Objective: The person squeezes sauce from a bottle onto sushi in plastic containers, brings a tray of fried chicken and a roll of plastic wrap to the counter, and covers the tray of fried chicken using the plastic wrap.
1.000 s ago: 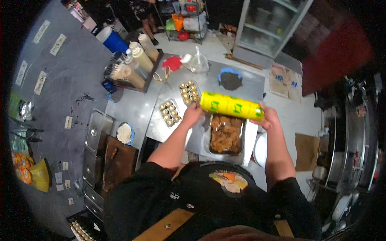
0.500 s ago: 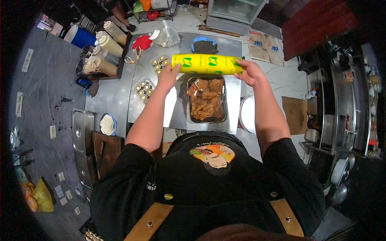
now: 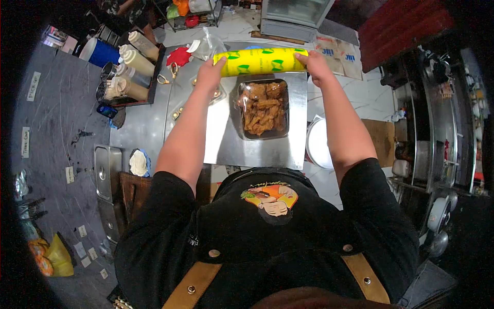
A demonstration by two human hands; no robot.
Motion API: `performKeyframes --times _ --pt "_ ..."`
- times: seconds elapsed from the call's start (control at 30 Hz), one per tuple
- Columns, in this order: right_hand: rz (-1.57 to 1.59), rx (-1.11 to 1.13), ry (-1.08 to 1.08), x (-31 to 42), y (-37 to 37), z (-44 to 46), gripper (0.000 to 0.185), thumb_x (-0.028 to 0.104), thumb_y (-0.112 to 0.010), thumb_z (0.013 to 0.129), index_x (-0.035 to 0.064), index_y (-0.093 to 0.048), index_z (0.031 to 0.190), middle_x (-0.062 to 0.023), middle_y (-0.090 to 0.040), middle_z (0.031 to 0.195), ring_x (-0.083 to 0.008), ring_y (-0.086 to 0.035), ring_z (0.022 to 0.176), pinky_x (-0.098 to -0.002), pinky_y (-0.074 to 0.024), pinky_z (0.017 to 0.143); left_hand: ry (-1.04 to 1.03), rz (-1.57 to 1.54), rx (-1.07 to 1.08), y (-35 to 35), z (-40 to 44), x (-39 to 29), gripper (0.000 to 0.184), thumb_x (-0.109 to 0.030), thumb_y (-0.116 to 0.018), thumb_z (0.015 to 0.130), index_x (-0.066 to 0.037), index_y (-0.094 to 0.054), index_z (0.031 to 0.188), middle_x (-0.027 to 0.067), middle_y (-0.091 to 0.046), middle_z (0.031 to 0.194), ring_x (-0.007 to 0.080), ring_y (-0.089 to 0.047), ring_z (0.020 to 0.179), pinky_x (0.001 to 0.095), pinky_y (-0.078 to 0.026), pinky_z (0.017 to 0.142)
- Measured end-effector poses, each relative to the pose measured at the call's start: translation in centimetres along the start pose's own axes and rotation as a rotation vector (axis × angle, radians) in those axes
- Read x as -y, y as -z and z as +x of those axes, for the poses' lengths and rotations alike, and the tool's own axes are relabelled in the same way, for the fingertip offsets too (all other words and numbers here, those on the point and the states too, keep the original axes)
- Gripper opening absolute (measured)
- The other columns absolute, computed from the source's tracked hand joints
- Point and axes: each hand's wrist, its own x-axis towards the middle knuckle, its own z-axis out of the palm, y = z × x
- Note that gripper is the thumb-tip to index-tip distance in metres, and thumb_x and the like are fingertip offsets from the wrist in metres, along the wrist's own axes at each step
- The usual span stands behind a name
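A yellow cling wrap roll (image 3: 260, 62) with green marks is held level in both hands over the steel table. My left hand (image 3: 210, 74) grips its left end and my right hand (image 3: 315, 67) its right end, thumbs on top. Just on my side of the roll sits a black tray (image 3: 265, 138) filled with browned fried chicken pieces (image 3: 263, 108). Shiny reflections over the chicken look like clear film. Whether film runs from the roll to the tray, I cannot tell. My left forearm partly hides clear packs (image 3: 218, 95) of small round pieces.
Squeeze bottles (image 3: 138, 63) stand in a rack at the left. Scissors (image 3: 168, 74), a red cloth (image 3: 179, 56) and a clear plastic bag (image 3: 208, 45) lie near the table's far left corner. A white round lid or container (image 3: 320, 143) is right of the table.
Both hands have moved the roll away from me, toward the table's far edge. The roll has turned. The tray has shifted slightly away from me too.
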Motion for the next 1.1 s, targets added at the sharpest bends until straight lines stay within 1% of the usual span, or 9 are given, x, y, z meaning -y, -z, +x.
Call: performKeyframes --times 0.33,0.4,0.53,0.67,0.73,0.8,0.93,1.0,1.1 --pt "0.194 0.028 -0.042 -3.3 0.2 -1.3 0.035 0.026 -0.075 0.095 0.0003 -0.065 0.116 -0.0065 -0.07 0.102 -0.0164 -0.061 0.092 -0.0329 -0.0473 0.083 0.011 -0.058 0.249 1.3 -1.5 3.1 0.033 -0.025 -0.072 0.1 0.001 -0.072 0.12 0.0048 -0.076 0.107 0.0117 -0.066 0.095 0.0289 -0.049 0.089" --pt "0.212 0.029 -0.057 -3.7 0.0 -3.4 0.033 0.025 -0.075 0.096 0.0007 -0.064 0.116 -0.0059 -0.069 0.102 -0.0156 -0.061 0.093 -0.0323 -0.0468 0.084 0.108 0.158 0.218 1.8 -3.3 3.3 0.029 -0.028 -0.078 0.096 -0.004 -0.076 0.112 0.0014 -0.071 0.089 0.0095 -0.061 0.082 0.0284 -0.049 0.078" --pt "0.19 0.016 -0.139 -4.5 -0.3 -6.0 0.034 0.025 -0.073 0.098 0.0003 -0.063 0.12 -0.0062 -0.07 0.105 -0.0137 -0.061 0.095 -0.0319 -0.0473 0.086 -0.105 0.332 0.237 2.8 -4.9 6.8 0.032 -0.031 -0.079 0.092 -0.006 -0.079 0.112 0.0052 -0.073 0.09 0.0186 -0.068 0.088 0.0346 -0.051 0.083" --pt "0.129 0.053 -0.188 -5.2 -0.6 -8.9 0.046 0.028 -0.074 0.097 -0.0002 -0.059 0.131 -0.0092 -0.07 0.113 -0.0154 -0.063 0.099 -0.0322 -0.0496 0.087 -0.026 0.361 0.224 3.2 -9.6 6.0 0.033 -0.034 -0.08 0.09 -0.008 -0.08 0.109 0.0104 -0.075 0.098 0.024 -0.071 0.096 0.0343 -0.051 0.09" --pt "0.156 0.021 -0.392 -5.2 -0.8 -9.9 0.056 0.032 -0.075 0.096 0.0021 -0.054 0.138 -0.0116 -0.069 0.118 -0.0212 -0.067 0.101 -0.0364 -0.0541 0.085 0.017 0.544 0.21 3.4 -11.9 7.9 0.037 -0.039 -0.083 0.087 -0.008 -0.078 0.106 0.0118 -0.075 0.101 0.0265 -0.071 0.099 0.0384 -0.054 0.085" --pt "0.232 0.066 -0.386 -5.5 -0.7 -9.7 0.059 0.037 -0.075 0.096 0.005 -0.05 0.139 -0.0137 -0.067 0.122 -0.0262 -0.071 0.098 -0.0397 -0.059 0.082 0.068 0.618 0.282 3.3 -15.2 8.1 0.034 -0.035 -0.082 0.089 -0.008 -0.078 0.109 0.0111 -0.074 0.101 0.0251 -0.071 0.096 0.0371 -0.055 0.081" --pt "0.279 0.06 -0.399 -5.1 -1.3 -9.6 0.053 0.04 -0.073 0.097 0.0025 -0.053 0.129 -0.0158 -0.067 0.116 -0.0248 -0.073 0.089 -0.0347 -0.0619 0.077 -0.051 0.292 0.314 3.4 -19.2 12.0 0.037 -0.024 -0.079 0.092 -0.007 -0.073 0.124 0.008 -0.072 0.106 0.0186 -0.068 0.09 0.0309 -0.055 0.078" --pt "0.245 0.05 -0.398 -4.9 -1.6 -9.8 0.052 0.04 -0.073 0.098 0.0013 -0.054 0.126 -0.0164 -0.068 0.114 -0.0241 -0.073 0.087 -0.0328 -0.0623 0.076 0.159 0.218 0.278 4.0 -19.3 11.9 0.041 -0.024 -0.079 0.093 -0.006 -0.07 0.128 0.008 -0.072 0.113 0.0141 -0.066 0.096 0.0306 -0.054 0.082" --pt "0.234 0.055 -0.398 -4.8 -2.2 -11.3 0.053 0.041 -0.072 0.099 -0.0013 -0.053 0.125 -0.0166 -0.068 0.112 -0.0232 -0.073 0.086 -0.0322 -0.0625 0.076 0.179 0.157 0.219 4.4 -17.3 11.3 0.034 -0.024 -0.078 0.095 -0.007 -0.071 0.123 0.006 -0.073 0.114 0.0131 -0.065 0.1 0.0283 -0.05 0.087"
